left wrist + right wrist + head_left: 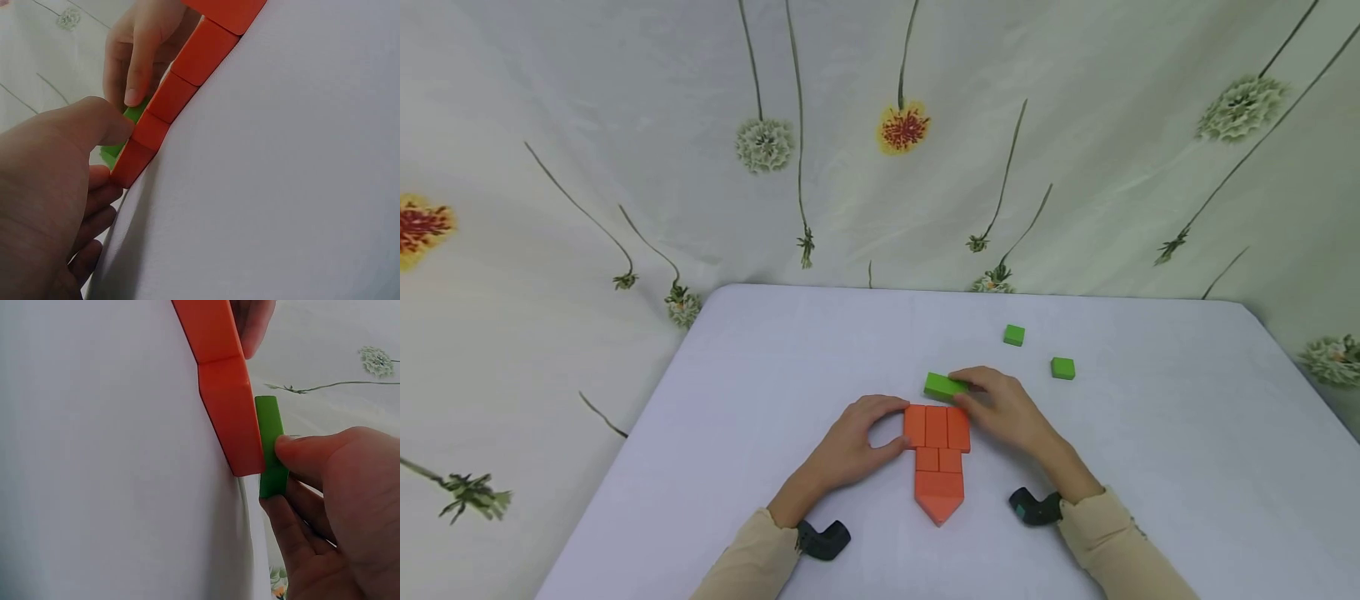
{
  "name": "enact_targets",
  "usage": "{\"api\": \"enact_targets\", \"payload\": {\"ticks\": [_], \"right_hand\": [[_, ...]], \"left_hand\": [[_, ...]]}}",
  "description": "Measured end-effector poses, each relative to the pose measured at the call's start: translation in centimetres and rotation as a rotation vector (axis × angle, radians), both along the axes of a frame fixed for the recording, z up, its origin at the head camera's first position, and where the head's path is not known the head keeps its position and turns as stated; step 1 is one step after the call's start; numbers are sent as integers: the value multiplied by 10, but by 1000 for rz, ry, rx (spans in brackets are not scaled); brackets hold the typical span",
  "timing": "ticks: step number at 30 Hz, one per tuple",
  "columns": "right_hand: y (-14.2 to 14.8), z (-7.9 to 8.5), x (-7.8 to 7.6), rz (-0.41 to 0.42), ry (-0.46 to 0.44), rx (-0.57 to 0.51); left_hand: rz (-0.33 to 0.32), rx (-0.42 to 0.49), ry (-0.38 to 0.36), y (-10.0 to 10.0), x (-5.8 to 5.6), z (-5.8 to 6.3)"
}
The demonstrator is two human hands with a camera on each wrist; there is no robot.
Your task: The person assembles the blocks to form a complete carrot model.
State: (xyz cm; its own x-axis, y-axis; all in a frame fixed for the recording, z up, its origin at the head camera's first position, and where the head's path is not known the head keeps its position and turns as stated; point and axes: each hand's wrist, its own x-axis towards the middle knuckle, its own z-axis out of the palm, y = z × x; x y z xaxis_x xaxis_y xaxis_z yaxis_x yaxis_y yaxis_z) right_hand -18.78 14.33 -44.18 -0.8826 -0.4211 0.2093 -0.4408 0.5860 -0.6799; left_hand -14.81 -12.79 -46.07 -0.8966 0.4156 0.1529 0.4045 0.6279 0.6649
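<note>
Several orange blocks [936, 427] lie joined flat in an arrow-like shape, with a triangular block [939, 507] at the near end. My left hand [852, 446] holds the left end of their far row, index finger at its far corner and thumb at its near one. In the right wrist view, a long green block [269, 419] is pinched between the thumb and fingers of my right hand [350, 506]. From the head view, my right hand [1003, 410] grips the green block [942, 387] by its right end, just beyond the orange row.
Two small green blocks, one farther back [1014, 335] and one to the right [1063, 368], lie on the white table [760, 358]. A flower-printed cloth [850, 192] hangs behind the table. Each wrist carries a dark camera mount.
</note>
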Motion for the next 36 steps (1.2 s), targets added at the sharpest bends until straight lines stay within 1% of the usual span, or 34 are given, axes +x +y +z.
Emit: {"api": "enact_targets", "payload": {"ticks": [5,13,24,29,36], "right_hand": [[-6,-2,2,23,9,6],[-10,-2,4,23,0,16],[-8,-8,2,41,11,13],[-8,-9,1,49,15,10],[-7,-8,1,49,0,17]], "left_hand": [[-4,-4,11,0,-1,-1],[-10,-1,15,1,-2,0],[-9,-8,15,1,-2,0],[-10,-9,20,1,-2,-1],[-3,1,10,0,-1,-1]]}}
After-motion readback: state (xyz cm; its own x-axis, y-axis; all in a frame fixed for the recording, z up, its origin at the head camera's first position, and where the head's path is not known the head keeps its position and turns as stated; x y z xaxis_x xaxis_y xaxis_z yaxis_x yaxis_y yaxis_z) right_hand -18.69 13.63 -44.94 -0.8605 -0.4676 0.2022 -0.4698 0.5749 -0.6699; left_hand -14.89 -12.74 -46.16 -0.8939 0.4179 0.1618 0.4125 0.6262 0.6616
